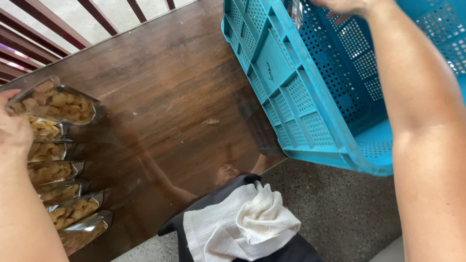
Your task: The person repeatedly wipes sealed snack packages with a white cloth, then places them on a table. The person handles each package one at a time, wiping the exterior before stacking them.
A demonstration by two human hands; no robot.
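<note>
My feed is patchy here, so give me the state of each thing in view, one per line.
Left hand: resting on the top snack bag.
Top snack bag: sealed, filled, lying flat.
Row of snack bags: overlapping along the table's left edge.
Right hand: inside the crate, mostly out of frame.
Blue crate: tilted, overhanging the table edge.
White cloth: crumpled.

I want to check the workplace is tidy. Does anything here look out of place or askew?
Yes. The blue crate is tilted and juts past the table edge, above the floor. The snack bags lie in an orderly overlapping row. Nothing looks spilled.
</note>
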